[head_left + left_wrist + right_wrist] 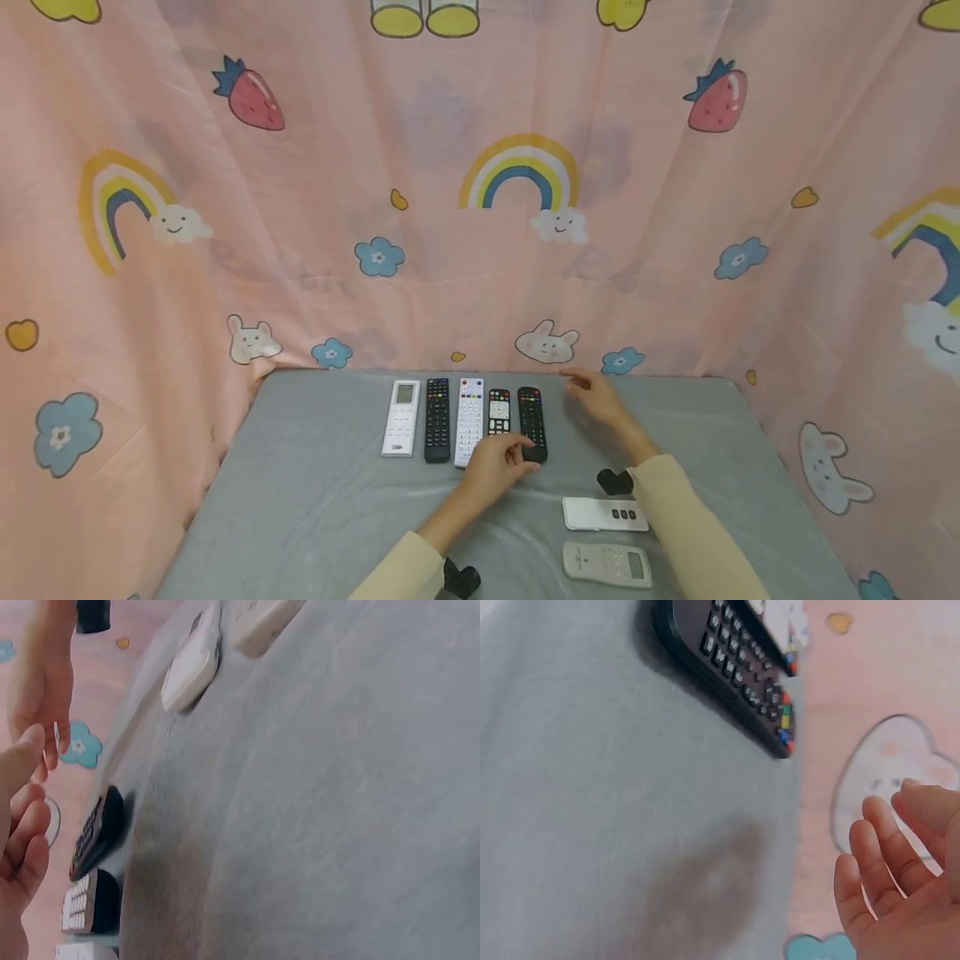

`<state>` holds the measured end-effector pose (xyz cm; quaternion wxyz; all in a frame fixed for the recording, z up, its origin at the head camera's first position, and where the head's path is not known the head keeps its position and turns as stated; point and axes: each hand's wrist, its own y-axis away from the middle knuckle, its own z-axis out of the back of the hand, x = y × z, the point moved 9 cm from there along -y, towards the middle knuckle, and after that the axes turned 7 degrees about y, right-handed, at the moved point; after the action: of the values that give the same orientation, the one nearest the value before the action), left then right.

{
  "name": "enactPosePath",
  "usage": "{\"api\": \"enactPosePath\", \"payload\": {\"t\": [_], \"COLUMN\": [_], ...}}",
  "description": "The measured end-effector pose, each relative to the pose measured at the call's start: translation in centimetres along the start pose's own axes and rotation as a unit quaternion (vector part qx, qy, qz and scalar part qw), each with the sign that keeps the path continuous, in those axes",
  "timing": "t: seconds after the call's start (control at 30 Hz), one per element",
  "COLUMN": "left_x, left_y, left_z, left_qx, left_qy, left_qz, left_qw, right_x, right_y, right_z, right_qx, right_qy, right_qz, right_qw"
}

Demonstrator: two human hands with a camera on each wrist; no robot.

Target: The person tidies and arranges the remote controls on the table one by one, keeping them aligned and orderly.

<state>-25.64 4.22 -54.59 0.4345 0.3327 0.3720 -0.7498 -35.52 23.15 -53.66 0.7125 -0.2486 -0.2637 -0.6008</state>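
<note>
Sleeves: two beige fabric sleeves [693, 529] are reaching forward over the counter, nearest the camera.
Backdrop: a pink cloth curtain [337, 150] printed with rainbows, strawberries, blue flowers and rabbits is hanging behind everything.
Counter: a grey cloth-covered counter [315, 508] is carrying seven remotes.
Right hand: the right hand [603, 404] is hovering to the right of the row, its fingers loosely parted and holding nothing.
Left hand: the left hand [491, 471] is bending its fingers loosely, with a gap between thumb and forefinger, and is gripping nothing; whether it is touching a remote, I cannot tell.
Row, from the left: a white rectangular remote with a grey display [401, 419], a long black remote [437, 421] and a long white remote with many keys [470, 417] are lying side by side.
Row, right end: a small black remote with white key panels [499, 408] is lying partly behind the left hand, and a black rounded-end remote [531, 417] is lying beside it, between the two hands.
Front pair: a white remote with three dark buttons [600, 514] and a cream rounded remote with a small display [600, 564] are lying crosswise beside the right sleeve.
</note>
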Motion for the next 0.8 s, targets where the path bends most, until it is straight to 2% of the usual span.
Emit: {"api": "enactPosePath", "payload": {"t": [0.17, 0.27, 0.37, 0.53, 0.8], "left_x": [-1.5, -1.7, -1.7, -1.0, -0.4], "left_y": [1.4, 2.2, 3.0, 3.7, 4.0], "left_z": [-1.8, -3.3, -4.9, -6.8, -7.9], "left_qx": [0.075, 0.116, 0.140, 0.148, 0.137], "left_qy": [0.051, 0.052, 0.044, 0.031, 0.033], "left_qz": [-0.018, -0.031, -0.049, -0.051, -0.039], "left_qw": [0.9957, 0.9914, 0.9879, 0.9872, 0.9892], "right_x": [0.1, -0.6, -1.6, -3.6, -7.6], "right_y": [3.8, 6.6, 9.5, 13.7, 17.8], "right_z": [2.1, 2.8, 3.4, 4.0, 2.4], "right_qx": [-0.006, -0.019, -0.038, -0.053, 0.010], "right_qy": [0.000, 0.013, 0.025, 0.034, 0.038], "right_qz": [0.024, 0.042, 0.047, 0.033, -0.064], "right_qw": [1.000, 0.999, 0.998, 0.997, 0.997]}}
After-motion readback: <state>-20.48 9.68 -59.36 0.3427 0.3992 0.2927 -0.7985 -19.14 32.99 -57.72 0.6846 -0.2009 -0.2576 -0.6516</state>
